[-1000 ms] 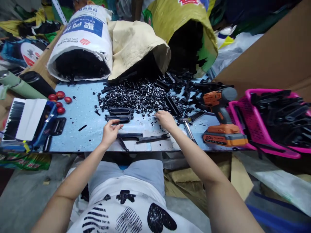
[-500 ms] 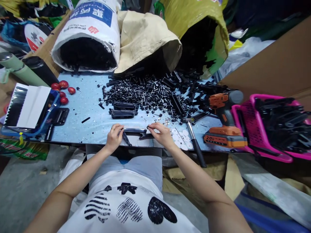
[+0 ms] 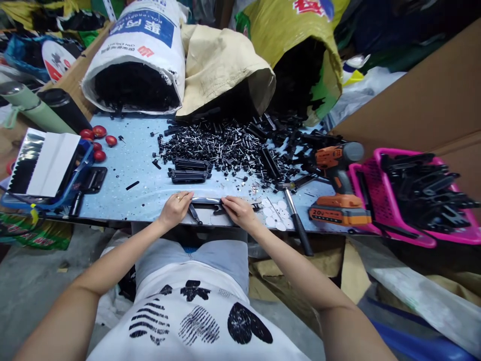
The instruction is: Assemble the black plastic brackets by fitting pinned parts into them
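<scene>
Near the table's front edge, a long black plastic bar [image 3: 206,200] lies crosswise between my hands. My left hand [image 3: 176,209] pinches its left end. The fingers of my right hand [image 3: 238,210] are closed on its right part. Below the bar, a small black arm-like piece [image 3: 195,214] slants toward the edge. More dark parts show beside my right fingers, partly covered by them. Beyond the bar sit several similar black bars [image 3: 190,173] in a small stack. Farther back spreads a heap of small black pieces with metal pins [image 3: 221,145].
An orange cordless drill [image 3: 340,188], a hammer [image 3: 297,220] and white discs [image 3: 278,213] are at right, beside a pink basket [image 3: 404,200] of black parts. A blue tray [image 3: 80,165] and red fruits [image 3: 99,131] are at left. Open sacks [image 3: 225,65] line the back.
My right hand has slid left along the black bar, away from its right end. My left hand stays at the left end. The view has shifted slightly.
</scene>
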A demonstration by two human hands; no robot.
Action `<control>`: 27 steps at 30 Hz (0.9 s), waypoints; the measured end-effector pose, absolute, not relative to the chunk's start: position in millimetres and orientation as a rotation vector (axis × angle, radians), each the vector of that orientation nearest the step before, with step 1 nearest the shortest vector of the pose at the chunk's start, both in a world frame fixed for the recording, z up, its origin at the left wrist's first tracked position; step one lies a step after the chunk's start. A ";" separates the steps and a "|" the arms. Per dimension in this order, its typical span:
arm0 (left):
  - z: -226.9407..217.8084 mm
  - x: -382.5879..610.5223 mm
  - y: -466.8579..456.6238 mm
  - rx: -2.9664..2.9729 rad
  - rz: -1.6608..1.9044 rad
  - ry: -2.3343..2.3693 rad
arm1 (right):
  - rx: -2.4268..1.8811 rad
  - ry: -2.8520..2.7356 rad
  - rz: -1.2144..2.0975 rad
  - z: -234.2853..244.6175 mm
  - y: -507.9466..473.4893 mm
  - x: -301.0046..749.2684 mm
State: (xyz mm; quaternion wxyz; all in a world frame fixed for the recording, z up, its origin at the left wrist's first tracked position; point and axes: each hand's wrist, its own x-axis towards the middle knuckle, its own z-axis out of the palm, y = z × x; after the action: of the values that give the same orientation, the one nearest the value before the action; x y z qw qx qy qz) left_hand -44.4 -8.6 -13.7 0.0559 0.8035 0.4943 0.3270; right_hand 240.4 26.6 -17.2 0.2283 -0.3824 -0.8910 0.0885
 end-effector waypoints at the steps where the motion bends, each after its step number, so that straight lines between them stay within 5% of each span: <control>1: -10.8 -42.2 -13.5 2.390 1.021 1.566 | -1.042 -2.466 0.249 -16.9 24.7 241.6; 4: -1.3 -29.9 -33.7 2.167 0.929 1.913 | -1.036 -2.423 0.226 -8.7 21.4 230.6; 11: 14.1 17.1 -52.2 1.848 0.047 2.111 | -0.720 -2.608 0.478 1.2 31.7 149.2; 18: 9.8 12.8 -44.8 1.804 0.075 2.127 | -0.816 -2.453 0.781 -5.4 37.8 145.7; 27: 6.4 23.7 -38.9 1.718 0.086 2.151 | -1.033 -2.497 0.605 -10.1 29.4 133.0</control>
State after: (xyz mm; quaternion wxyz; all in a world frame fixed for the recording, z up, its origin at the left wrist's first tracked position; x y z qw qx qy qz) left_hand 23.7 -38.9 6.4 0.1928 0.6121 0.7664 0.0307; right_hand 133.0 29.4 -10.1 0.1851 -0.3666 -0.8862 0.2147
